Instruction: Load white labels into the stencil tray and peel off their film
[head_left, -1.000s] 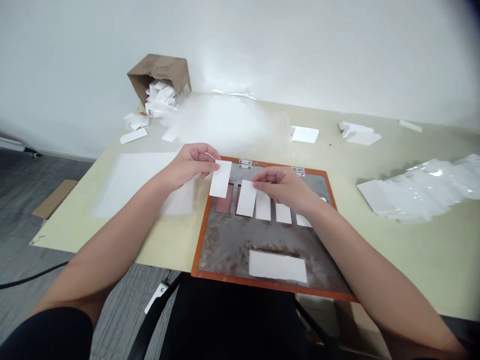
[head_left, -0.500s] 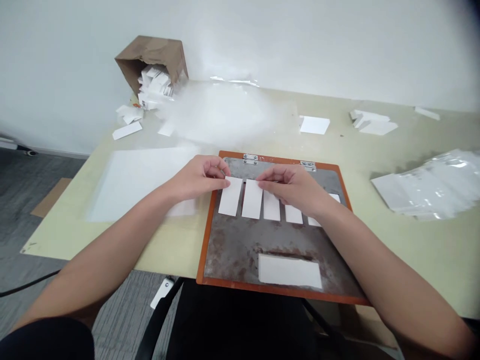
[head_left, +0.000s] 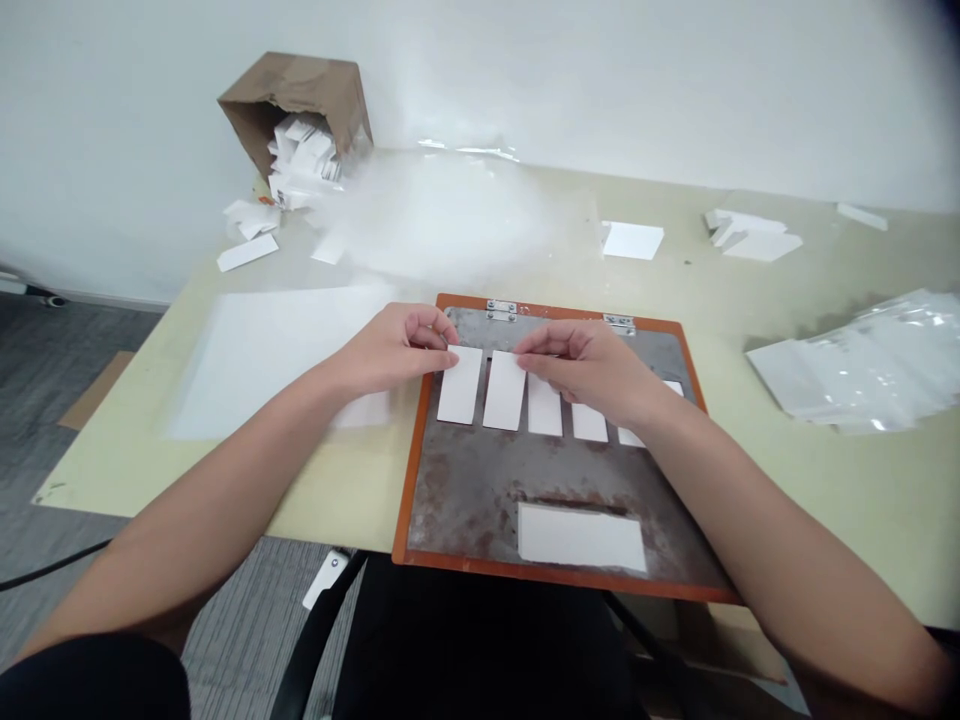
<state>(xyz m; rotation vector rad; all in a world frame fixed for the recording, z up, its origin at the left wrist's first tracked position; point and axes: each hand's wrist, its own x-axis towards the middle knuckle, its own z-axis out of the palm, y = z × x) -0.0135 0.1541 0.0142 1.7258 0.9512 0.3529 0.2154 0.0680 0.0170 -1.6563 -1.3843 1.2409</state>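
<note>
Between the thumb and fingers of my left hand [head_left: 405,345] is the upper left corner of a white card [head_left: 460,388], the leftmost in a row. My right hand [head_left: 581,365] pinches the top right corner of the second white card [head_left: 504,392]. Both cards lie over a grey metal plate [head_left: 450,490] with an orange-brown frame [head_left: 409,500] and hinges [head_left: 501,310] along its far edge. Further white cards [head_left: 545,410] fill the row to the right, partly hidden under my right hand and forearm. A wider white piece [head_left: 581,538] lies near the plate's front edge.
A tipped cardboard box [head_left: 315,85] spilling white pieces stands at the back left. Translucent sheets [head_left: 255,360] lie left of the plate. White stacks [head_left: 632,240] sit at the back right, and clear plastic packets [head_left: 862,365] at the right. The pale tabletop [head_left: 330,500] ends at the front.
The whole view has shifted slightly upward. Both hands keep their pinch on the two left cards, which show almost no movement relative to the plate.
</note>
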